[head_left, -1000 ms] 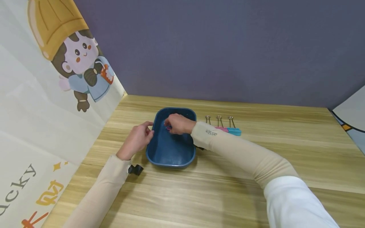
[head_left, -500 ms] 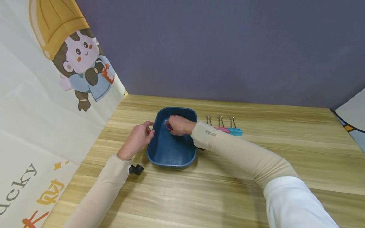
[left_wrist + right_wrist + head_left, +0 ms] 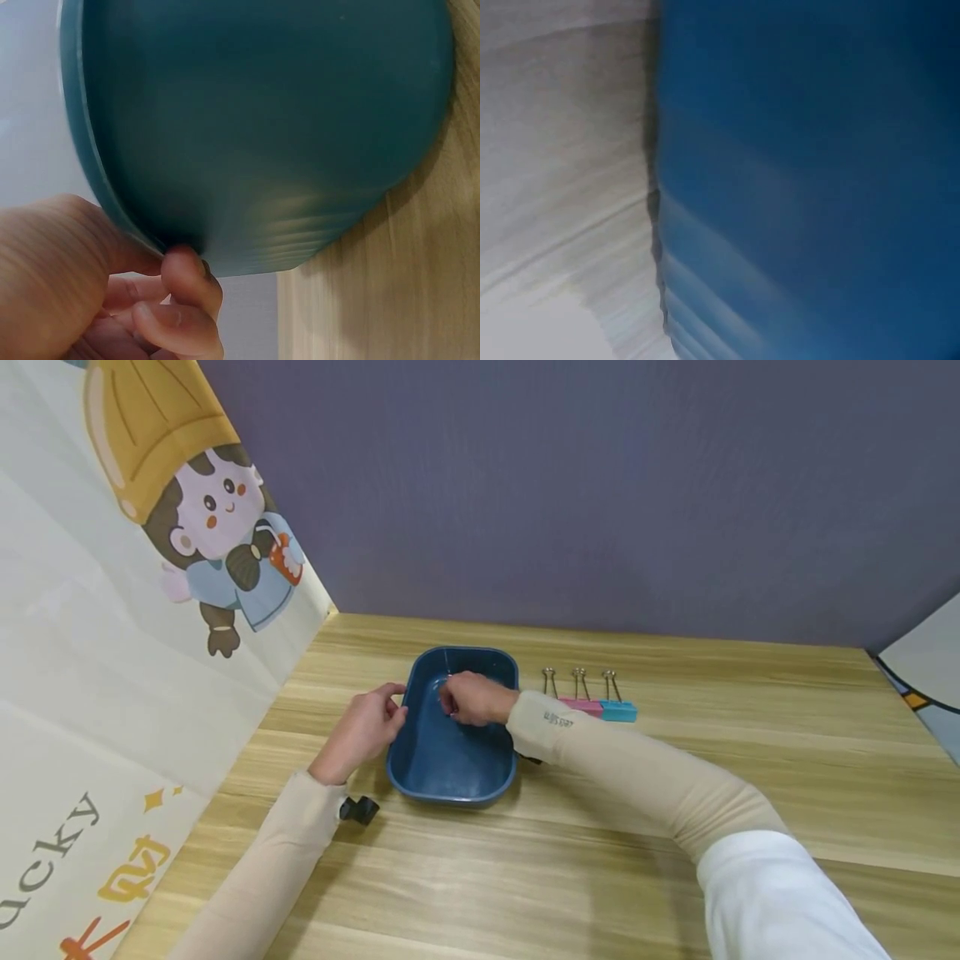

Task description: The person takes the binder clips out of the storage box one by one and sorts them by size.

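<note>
A dark blue rectangular plastic bin [image 3: 457,768] stands on the table. At its left side my left hand [image 3: 360,731] pinches the rim, and the left wrist view shows thumb and fingertip meeting at the edge. Inside the bin, toward the far end, my right hand [image 3: 476,700] has curled fingers around what looks like a small pinkish binder clip, almost wholly hidden by the hand. To the right of the bin is a row of binder clips, with pink [image 3: 581,706] and light blue [image 3: 619,711] bodies and silver handles upward; my right forearm partly covers it. The right wrist view shows only the bin's outer wall [image 3: 780,187].
The wood-grain table [image 3: 600,877] runs back to a grey-purple panel [image 3: 562,502]. A white printed sheet [image 3: 60,627] hangs at the left. Beneath the left wrist a black camera mount [image 3: 360,810] sticks out.
My right hand has shifted slightly nearer to me within the bin, and less of the pink bit at its fingertips shows. My left hand keeps its place on the rim.
</note>
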Available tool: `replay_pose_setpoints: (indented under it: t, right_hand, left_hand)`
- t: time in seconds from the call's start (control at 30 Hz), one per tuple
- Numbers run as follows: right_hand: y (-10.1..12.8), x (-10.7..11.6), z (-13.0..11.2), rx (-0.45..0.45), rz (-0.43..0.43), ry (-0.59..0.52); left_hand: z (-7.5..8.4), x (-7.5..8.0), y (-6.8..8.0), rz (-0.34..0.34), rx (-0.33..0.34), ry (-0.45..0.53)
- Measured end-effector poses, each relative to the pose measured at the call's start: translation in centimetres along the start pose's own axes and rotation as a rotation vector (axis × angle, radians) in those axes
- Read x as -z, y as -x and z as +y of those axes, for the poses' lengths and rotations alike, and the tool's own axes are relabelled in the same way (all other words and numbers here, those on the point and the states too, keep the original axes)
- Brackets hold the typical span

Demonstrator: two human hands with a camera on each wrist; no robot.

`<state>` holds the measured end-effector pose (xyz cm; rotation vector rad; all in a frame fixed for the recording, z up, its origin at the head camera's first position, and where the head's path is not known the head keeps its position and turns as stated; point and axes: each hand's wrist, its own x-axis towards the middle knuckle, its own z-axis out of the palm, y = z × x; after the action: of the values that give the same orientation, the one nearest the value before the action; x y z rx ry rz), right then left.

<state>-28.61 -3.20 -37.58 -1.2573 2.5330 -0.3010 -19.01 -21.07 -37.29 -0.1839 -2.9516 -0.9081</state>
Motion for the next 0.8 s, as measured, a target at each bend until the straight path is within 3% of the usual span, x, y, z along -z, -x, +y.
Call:
replay_pose_setpoints:
  t: [0.33, 0.57, 0.8]
  right_hand:
    - [0.8, -0.1, 0.2, 0.020, 0.008, -0.030]
    - [1.3, 0.1, 0.8, 0.026, 0.027, -0.057]
    - [2.4, 1.5, 0.7, 0.088, 0.095, -0.068]
  left_hand:
    - [0.1, -0.3, 0.1, 0.048, -0.044, -0.002]
    - [0.3, -0.3, 0.0, 0.047, -0.040, -0.009]
    - [0.2, -0.3, 0.1, 0.031, -0.031, 0.019]
